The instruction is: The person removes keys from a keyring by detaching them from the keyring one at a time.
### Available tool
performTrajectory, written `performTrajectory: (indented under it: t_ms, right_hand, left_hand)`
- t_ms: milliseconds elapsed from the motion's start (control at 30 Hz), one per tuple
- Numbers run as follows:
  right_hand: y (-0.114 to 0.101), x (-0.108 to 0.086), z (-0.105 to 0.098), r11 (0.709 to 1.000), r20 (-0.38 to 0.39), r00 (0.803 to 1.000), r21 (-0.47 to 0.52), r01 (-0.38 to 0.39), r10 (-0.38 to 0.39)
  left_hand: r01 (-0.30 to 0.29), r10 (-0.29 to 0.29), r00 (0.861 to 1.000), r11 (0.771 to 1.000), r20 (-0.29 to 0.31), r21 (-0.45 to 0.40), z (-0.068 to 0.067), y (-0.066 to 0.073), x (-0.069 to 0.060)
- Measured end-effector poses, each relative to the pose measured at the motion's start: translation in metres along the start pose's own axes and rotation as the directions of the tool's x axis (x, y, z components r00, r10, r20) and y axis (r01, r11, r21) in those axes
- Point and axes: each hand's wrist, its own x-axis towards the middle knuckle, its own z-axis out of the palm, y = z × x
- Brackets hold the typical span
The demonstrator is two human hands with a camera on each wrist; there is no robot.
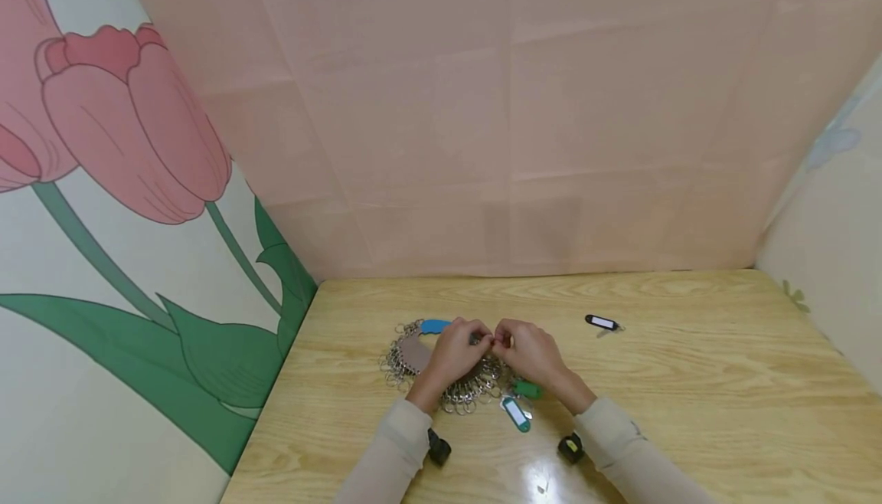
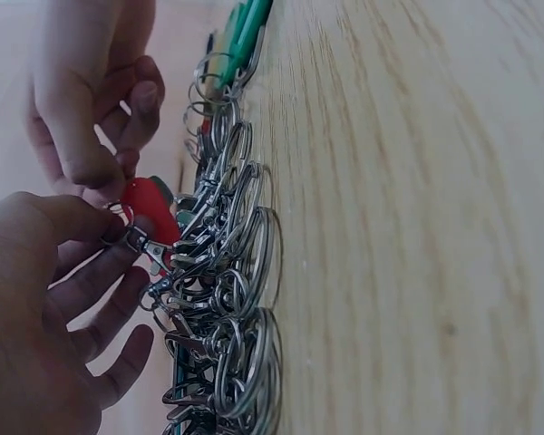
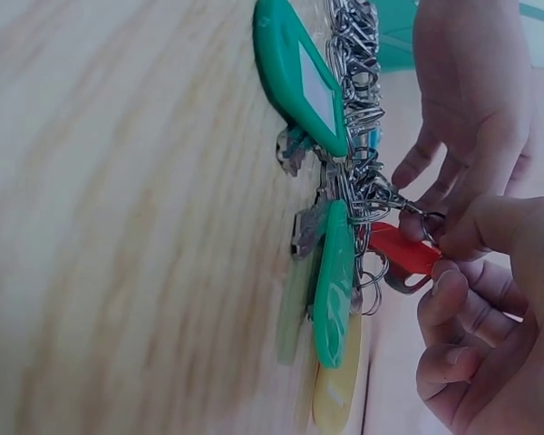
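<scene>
In the head view my left hand (image 1: 455,351) and right hand (image 1: 529,352) meet fingertip to fingertip above the right side of a bunch of metal clasps and rings (image 1: 468,393). A red key tag (image 2: 152,208) is between them. The left thumb and forefinger pinch a small split ring (image 2: 120,216) joined to a silver swivel clasp (image 2: 154,252), while its other fingers spread behind. In the right wrist view, the right thumb and forefinger pinch the end of the red tag, its other fingers curled. Fingertips partly hide where tag and ring meet.
The clasps fringe a brown curved piece (image 1: 415,352) with a blue piece (image 1: 435,326) at its back. Near the right hand lie a teal key tag (image 1: 517,414), a green tag (image 3: 334,285) and a yellow tag (image 3: 337,390). A black tag with a key (image 1: 602,322) lies farther right.
</scene>
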Motion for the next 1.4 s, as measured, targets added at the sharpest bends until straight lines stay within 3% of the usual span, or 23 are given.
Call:
performTrajectory:
  t_ms: [500, 833, 1400]
  right_hand:
    - [0.0019, -0.0013, -0.0014, 0.999, -0.008, 0.999, -0.018, 0.048, -0.048]
    - [-0.0011, -0.0015, -0.0009, 1.0, 0.022, 1.0, -0.022, -0.006, 0.006]
    - [-0.0021, 0.0008, 0.0017, 0.999, -0.007, 0.999, 0.006, -0.033, 0.033]
  left_hand:
    - [0.008, -0.008, 1.0, 1.0, 0.001, -0.001, 0.001, -0.0023, 0.0002]
    - [0.014, -0.014, 1.0, 1.0, 0.007, -0.008, 0.0001, -0.0021, 0.0]
    - [0.005, -0.005, 1.0, 1.0, 0.0, -0.016, -0.0002, -0.001, -0.0004]
